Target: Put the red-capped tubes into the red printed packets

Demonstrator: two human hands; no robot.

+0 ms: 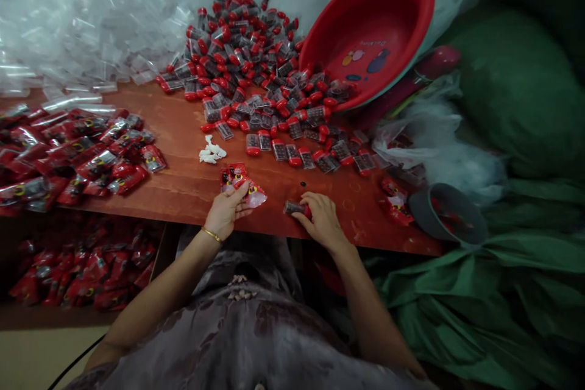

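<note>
My left hand (223, 212) pinches a red printed wrapper (235, 173) with a clear end, holding it over the table's front part. To its right, my right hand (322, 217) has its fingers round a small clear container with a red cap (296, 208), dark inside, lying low at the table edge. Behind both hands lies a heap of the same red-capped containers (256, 55), with a loose row at its front. Small white pieces (211, 151) lie in a little pile beyond the left hand.
A red basin (370, 30) leans tilted at the back right. Many clear plastic sleeves (91, 18) fill the back left. Red packed items (91, 158) lie at left, more in a box (86, 265) below. At right stand a grey bowl (423, 213) and green sacks (512, 91).
</note>
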